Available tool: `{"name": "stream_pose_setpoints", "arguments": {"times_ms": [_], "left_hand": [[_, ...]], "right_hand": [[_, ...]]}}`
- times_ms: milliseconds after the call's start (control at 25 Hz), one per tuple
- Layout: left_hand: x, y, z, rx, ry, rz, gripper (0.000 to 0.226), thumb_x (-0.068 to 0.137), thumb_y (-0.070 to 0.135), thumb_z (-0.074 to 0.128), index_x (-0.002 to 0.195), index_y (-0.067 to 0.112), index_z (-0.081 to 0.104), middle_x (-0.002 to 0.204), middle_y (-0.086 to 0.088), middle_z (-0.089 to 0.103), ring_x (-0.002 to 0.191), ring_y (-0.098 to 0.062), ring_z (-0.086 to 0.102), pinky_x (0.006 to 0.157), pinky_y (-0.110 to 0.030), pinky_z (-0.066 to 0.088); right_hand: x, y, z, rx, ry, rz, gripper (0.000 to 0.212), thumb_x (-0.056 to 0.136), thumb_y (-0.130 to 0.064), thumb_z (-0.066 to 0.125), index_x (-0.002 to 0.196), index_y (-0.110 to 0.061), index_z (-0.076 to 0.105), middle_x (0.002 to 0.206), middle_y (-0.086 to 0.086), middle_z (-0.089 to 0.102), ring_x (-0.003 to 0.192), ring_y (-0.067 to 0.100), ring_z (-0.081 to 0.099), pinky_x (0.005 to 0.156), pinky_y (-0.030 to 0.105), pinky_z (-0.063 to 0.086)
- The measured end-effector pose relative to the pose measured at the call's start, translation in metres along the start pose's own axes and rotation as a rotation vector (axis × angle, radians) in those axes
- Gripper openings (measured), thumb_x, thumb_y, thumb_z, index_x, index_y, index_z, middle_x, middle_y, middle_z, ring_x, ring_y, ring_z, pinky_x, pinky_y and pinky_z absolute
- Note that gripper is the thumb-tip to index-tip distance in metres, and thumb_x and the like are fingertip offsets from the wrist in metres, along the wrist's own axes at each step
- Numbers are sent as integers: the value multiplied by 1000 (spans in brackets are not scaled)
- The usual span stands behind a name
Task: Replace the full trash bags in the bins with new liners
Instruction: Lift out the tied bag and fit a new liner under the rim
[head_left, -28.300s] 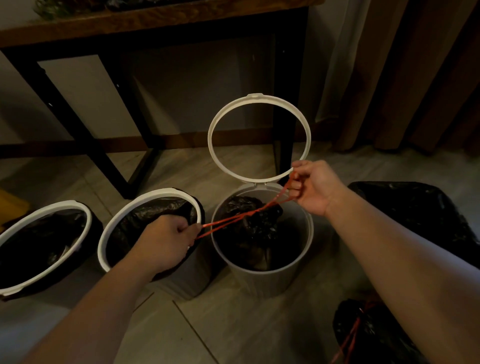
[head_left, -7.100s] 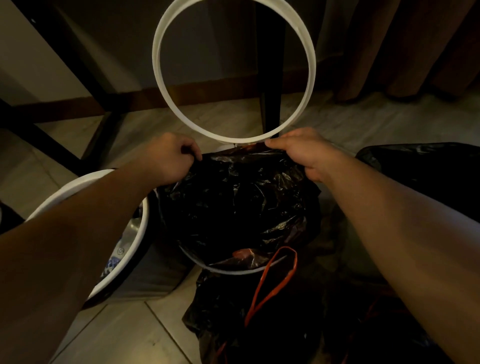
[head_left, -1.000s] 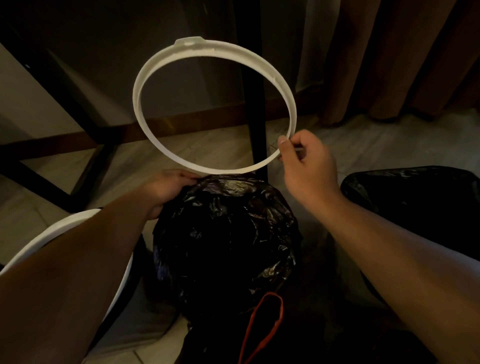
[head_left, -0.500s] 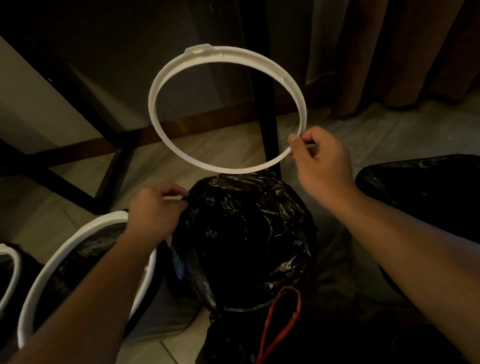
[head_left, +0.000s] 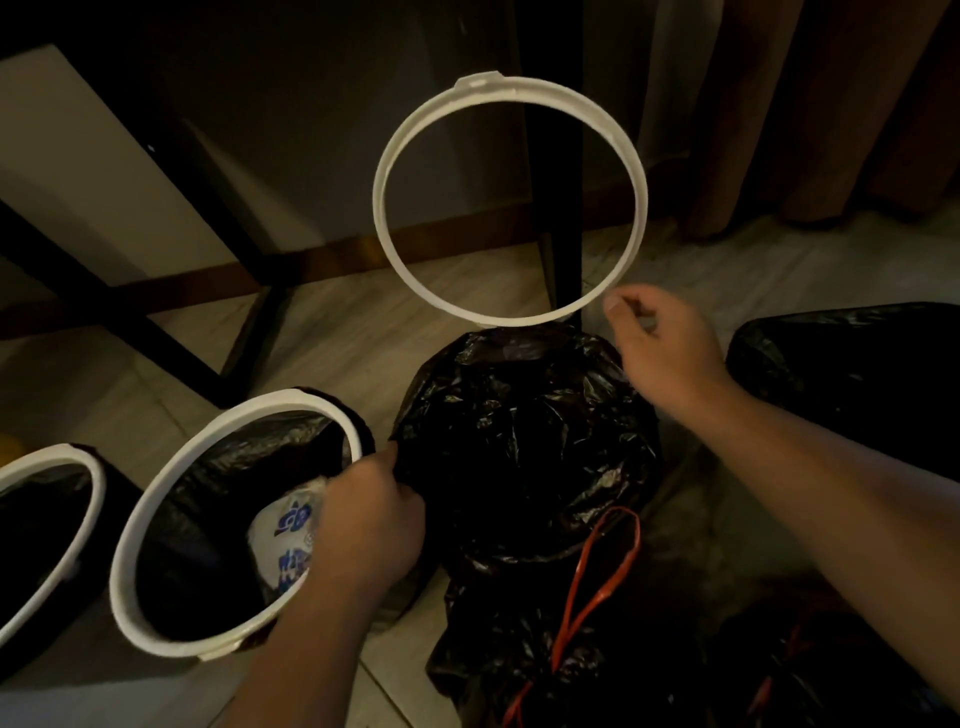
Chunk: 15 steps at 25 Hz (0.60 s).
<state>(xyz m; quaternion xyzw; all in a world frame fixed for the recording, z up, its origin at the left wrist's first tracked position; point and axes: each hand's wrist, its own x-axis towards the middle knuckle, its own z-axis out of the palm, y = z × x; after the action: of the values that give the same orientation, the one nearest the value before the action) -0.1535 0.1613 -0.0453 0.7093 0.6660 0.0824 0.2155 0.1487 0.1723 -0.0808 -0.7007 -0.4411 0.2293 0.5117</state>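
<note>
A black liner (head_left: 519, 441) is draped over the middle bin and hides its rim and body. The bin's white clamp ring (head_left: 381, 197) stands upright behind it. My left hand (head_left: 371, 519) pinches the liner's edge at the bin's left side. My right hand (head_left: 670, 348) hovers beside the ring's lower right edge with fingers loosely curled, holding nothing. A full black bag (head_left: 498, 660) with a red drawstring (head_left: 597, 571) lies on the floor in front of the bin.
A second bin (head_left: 291, 401) with a white ring and black liner stands to the left, with white printed packaging (head_left: 285, 535) inside. A third bin (head_left: 96, 493) is at the far left. Another black bag (head_left: 857, 389) sits right. A black table leg (head_left: 550, 182) and curtains (head_left: 831, 104) stand behind.
My right hand has let go of the white ring and dropped slightly. My left hand has slid down the liner's left side. The view has shifted left, showing more of the other bins.
</note>
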Motion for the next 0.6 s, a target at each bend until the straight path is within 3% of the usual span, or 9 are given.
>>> {"name": "stream_pose_setpoints", "arguments": {"times_ms": [80,120,200,280,400,520,600], "left_hand": [[-4,-2,8,-169,22,-29,36,101,8,47,130,14,67,98,-4,72,91,-28,67,73,-38,49],[-4,-4,13,-293,41,-72,29,103,12,45,118,16,70,94,-1,72,90,-27,67,72,-40,50],[-3,-8,24,-577,20,-174,28,102,20,45,107,22,73,98,-1,75,98,-26,69,85,-45,55],[-1,-18,39,-880,-102,-257,36,92,24,53,119,30,74,113,0,79,110,-26,71,101,-53,55],[7,-35,63,-1252,-301,-357,50,88,44,59,135,30,70,135,-2,73,130,-29,65,117,-59,42],[17,-48,77,-1366,-305,-432,62,93,65,55,145,31,64,145,0,66,137,-28,59,121,-54,37],[19,-47,86,-1317,-253,-492,57,100,62,51,146,30,63,145,-1,66,136,-28,58,120,-50,41]], "right_hand": [[-5,7,1,-56,-83,33,30,105,-45,57,130,-32,67,103,-20,66,94,-1,65,75,18,46],[-7,10,1,-95,-115,54,33,104,-43,59,133,-29,67,107,-18,68,98,2,65,77,18,46],[-13,16,4,-167,-150,101,34,103,-39,63,133,-25,67,113,-9,71,98,8,66,79,21,48],[-22,22,7,-194,-153,128,32,102,-40,62,129,-25,67,107,-10,72,91,7,66,74,22,49],[-31,26,8,-171,-151,203,27,99,-52,60,116,-32,68,95,-17,70,88,5,67,72,27,50],[-33,25,9,-136,-148,271,40,90,-68,57,93,-29,70,82,-10,72,81,12,68,64,30,44],[-37,24,10,-31,-145,308,56,77,-78,53,87,-27,72,81,-7,74,85,16,70,70,34,48]]}}
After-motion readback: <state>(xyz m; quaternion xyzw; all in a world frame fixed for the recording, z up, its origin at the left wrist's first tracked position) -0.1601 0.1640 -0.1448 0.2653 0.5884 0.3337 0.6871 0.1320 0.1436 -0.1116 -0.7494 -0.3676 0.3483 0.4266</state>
